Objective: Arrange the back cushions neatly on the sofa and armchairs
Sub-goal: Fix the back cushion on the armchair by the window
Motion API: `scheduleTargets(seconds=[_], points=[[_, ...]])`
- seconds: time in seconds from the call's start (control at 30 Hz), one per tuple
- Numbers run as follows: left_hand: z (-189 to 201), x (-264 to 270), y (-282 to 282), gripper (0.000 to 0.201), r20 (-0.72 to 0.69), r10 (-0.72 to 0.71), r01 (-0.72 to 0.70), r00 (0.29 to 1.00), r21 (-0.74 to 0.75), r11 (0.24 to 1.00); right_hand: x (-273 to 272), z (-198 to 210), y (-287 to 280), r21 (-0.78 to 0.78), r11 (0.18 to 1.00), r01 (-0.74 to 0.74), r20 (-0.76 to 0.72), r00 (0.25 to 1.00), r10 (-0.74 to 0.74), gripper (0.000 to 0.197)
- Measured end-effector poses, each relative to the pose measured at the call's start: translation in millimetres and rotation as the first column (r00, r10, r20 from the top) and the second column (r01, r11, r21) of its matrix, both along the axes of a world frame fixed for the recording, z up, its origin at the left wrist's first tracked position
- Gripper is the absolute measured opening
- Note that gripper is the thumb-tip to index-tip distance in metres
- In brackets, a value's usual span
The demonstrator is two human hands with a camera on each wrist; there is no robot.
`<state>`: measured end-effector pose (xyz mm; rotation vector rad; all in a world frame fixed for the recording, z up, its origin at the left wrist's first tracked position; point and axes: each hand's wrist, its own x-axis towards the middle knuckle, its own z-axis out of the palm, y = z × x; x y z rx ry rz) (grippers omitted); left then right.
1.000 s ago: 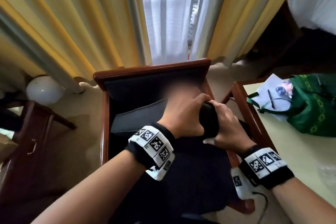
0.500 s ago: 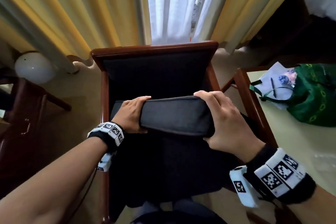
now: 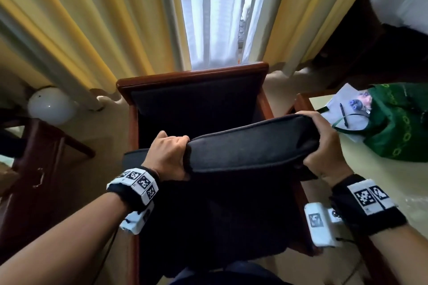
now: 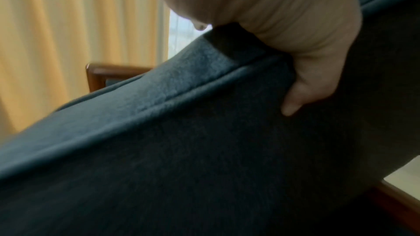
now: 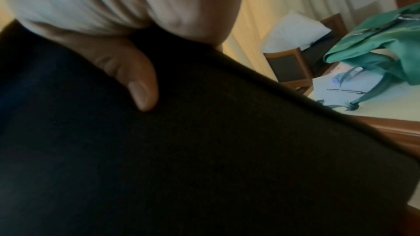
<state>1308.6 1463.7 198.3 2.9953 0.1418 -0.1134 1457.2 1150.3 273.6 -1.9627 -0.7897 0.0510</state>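
Note:
A dark grey back cushion (image 3: 250, 146) is held lifted above the seat of a wooden armchair (image 3: 192, 74), its top edge tilted up to the right. My left hand (image 3: 169, 157) grips its left end, thumb (image 4: 297, 100) pressed into the near face of the cushion (image 4: 181, 150). My right hand (image 3: 324, 146) grips the right end, thumb (image 5: 141, 87) lying on the dark cushion (image 5: 204, 150). The armchair's dark backrest panel (image 3: 194, 104) is bare behind the cushion. The seat below is mostly hidden by the cushion.
Yellow curtains (image 3: 81, 18) and a white sheer hang behind the chair. A table (image 3: 393, 180) at right holds a green bag (image 3: 403, 122), paper and a pen (image 3: 344, 114). A dark wooden side table (image 3: 39, 157) and a white globe lamp (image 3: 49, 105) stand at left.
My left hand slid from the cushion's right end to its left end. Both hands then raised the cushion off the seat, right end higher.

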Motion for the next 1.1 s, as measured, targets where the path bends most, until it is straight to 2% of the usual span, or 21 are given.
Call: scheduleTargets(seconds=[0.07, 0.17, 0.23, 0.3, 0.37, 0.43, 0.6, 0.73, 0.83, 0.9, 0.93, 0.97, 1.03, 1.1], points=[[35, 4, 1, 0.065, -0.013, -0.012, 0.013, 1.0, 0.071, 0.997, 14, 3, -3, 0.068, 0.997, 0.039, -0.097, 0.995, -0.032, 0.06], [83, 5, 2, 0.065, -0.029, -0.021, 0.025, 0.999, 0.15, 0.988, 25, 1, 1, 0.215, 0.962, 0.166, -0.263, 0.959, -0.107, 0.032], [104, 5, 2, 0.067, -0.022, -0.014, 0.018, 1.0, 0.187, 0.982, 30, -3, 4, 0.28, 0.925, 0.257, -0.373, 0.917, -0.142, 0.037], [111, 6, -3, 0.067, -0.028, 0.011, -0.005, 1.0, 0.204, 0.979, 33, -10, 7, 0.289, 0.895, 0.338, -0.449, 0.874, -0.185, 0.04], [102, 8, -10, 0.066, -0.059, 0.043, -0.03, 0.997, 0.206, 0.978, 33, -17, 9, 0.282, 0.891, 0.356, -0.464, 0.863, -0.198, 0.02], [79, 8, -18, 0.062, -0.094, 0.077, -0.058, 0.993, 0.191, 0.98, 34, -33, 7, 0.205, 0.924, 0.324, -0.466, 0.862, -0.199, 0.05], [8, 5, -45, 0.056, -0.169, 0.141, -0.119, 0.975, 0.137, 0.983, 28, -92, -11, -0.062, 0.949, 0.31, -0.658, 0.702, -0.272, 0.109], [-39, -11, -63, 0.069, -0.168, 0.259, -0.266, 0.951, -0.019, 0.964, 25, -134, -33, -0.198, 0.95, 0.241, -0.783, 0.545, -0.301, 0.118], [-51, -34, -58, 0.085, -0.15, 0.318, -0.341, 0.936, -0.171, 0.924, 24, -156, -35, -0.237, 0.912, 0.335, -0.785, 0.487, -0.383, 0.115], [-49, -53, -47, 0.083, -0.142, 0.441, -0.463, 0.886, -0.245, 0.852, 28, -169, -30, -0.265, 0.882, 0.39, -0.753, 0.487, -0.442, 0.11], [-49, -63, -38, 0.076, -0.125, 0.547, -0.559, 0.828, -0.272, 0.783, 29, -175, -27, -0.295, 0.86, 0.417, -0.732, 0.479, -0.484, 0.112], [-48, -73, -29, 0.069, -0.119, 0.663, -0.666, 0.739, -0.282, 0.691, 26, -169, -19, -0.321, 0.835, 0.447, -0.697, 0.486, -0.528, 0.112], [-51, -93, -7, 0.061, -0.171, 0.838, -0.84, 0.518, -0.284, 0.462, 26, -169, -12, -0.371, 0.795, 0.48, -0.649, 0.478, -0.592, 0.102], [-58, -110, 13, 0.058, -0.285, 0.896, -0.909, 0.34, -0.345, 0.235, 20, -149, 2, -0.406, 0.745, 0.529, -0.634, 0.424, -0.647, 0.092]])
